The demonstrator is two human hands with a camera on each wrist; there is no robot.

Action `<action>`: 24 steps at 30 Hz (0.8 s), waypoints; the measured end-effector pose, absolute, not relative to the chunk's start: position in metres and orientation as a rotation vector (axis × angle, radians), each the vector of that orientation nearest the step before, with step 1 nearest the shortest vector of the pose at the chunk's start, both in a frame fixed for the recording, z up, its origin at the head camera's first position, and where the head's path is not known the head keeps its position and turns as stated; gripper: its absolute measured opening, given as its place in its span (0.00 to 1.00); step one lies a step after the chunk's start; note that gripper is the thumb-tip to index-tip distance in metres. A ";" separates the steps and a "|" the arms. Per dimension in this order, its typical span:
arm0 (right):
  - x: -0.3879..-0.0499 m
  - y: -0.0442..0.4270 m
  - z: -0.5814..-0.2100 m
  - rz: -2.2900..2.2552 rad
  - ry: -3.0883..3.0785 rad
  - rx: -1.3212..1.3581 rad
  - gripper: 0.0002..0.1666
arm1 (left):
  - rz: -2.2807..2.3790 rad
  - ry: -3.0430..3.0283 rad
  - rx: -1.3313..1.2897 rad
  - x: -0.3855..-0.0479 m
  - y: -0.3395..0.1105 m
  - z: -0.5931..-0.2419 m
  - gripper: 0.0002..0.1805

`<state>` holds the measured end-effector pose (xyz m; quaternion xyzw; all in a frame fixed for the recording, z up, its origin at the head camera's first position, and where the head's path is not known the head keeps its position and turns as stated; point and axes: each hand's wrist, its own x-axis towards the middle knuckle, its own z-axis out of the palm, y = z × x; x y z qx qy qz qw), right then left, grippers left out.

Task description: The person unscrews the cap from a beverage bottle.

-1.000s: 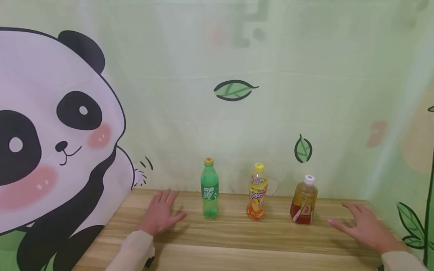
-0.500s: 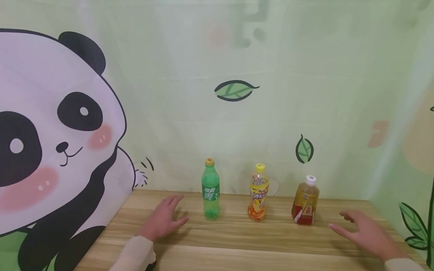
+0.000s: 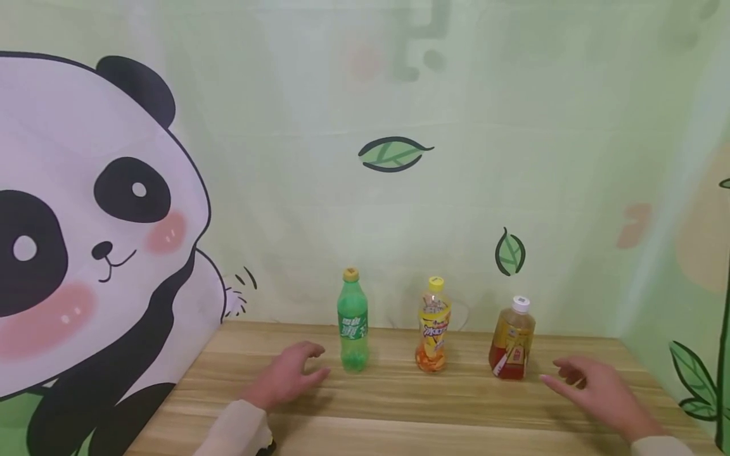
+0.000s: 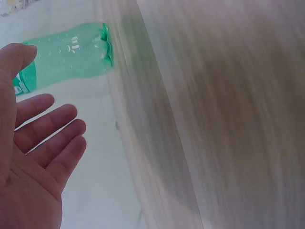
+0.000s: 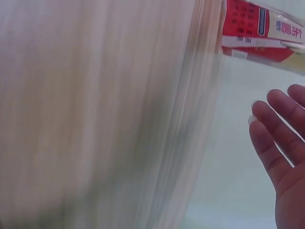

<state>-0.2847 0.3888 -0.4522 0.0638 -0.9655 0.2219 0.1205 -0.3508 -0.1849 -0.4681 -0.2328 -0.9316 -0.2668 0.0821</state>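
My left hand [image 3: 288, 375] is just left of a green soda bottle [image 3: 353, 329] with a gold cap, fingers relaxed and apart from it. In the left wrist view the green bottle [image 4: 71, 55] appears sideways beyond the thumb and spread fingers [image 4: 64, 126]. To the right of the white-capped bottle [image 3: 512, 339] of reddish-brown drink is my right hand [image 3: 595, 392], its fingers loosely bent and holding nothing. The right wrist view shows that bottle's red label [image 5: 252, 24] past the fingertips. Between these two stands a yellow-capped bottle [image 3: 433, 326] with orange contents low inside.
All three bottles stand upright in a row along the back of a wooden table [image 3: 399, 402]. Behind them hangs a pale green cloth backdrop [image 3: 308, 209] printed with leaves and a large panda [image 3: 131, 253].
Both hands have moved inward, the left one rightward to the green bottle, the right one leftward to the white-capped bottle. Their fingers have bent a little more. The bottles stand where they were.
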 end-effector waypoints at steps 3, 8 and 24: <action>-0.285 0.383 -0.451 0.686 -2.831 0.171 0.37 | -0.819 -2.806 -0.719 -0.349 -0.177 -0.465 0.25; -0.284 0.369 -0.451 0.821 -2.792 0.175 0.33 | -0.841 -2.787 -0.794 -0.347 -0.165 -0.464 0.22; -0.293 0.309 -0.441 0.999 -2.582 0.276 0.15 | -0.886 -2.689 -0.970 -0.340 -0.124 -0.462 0.16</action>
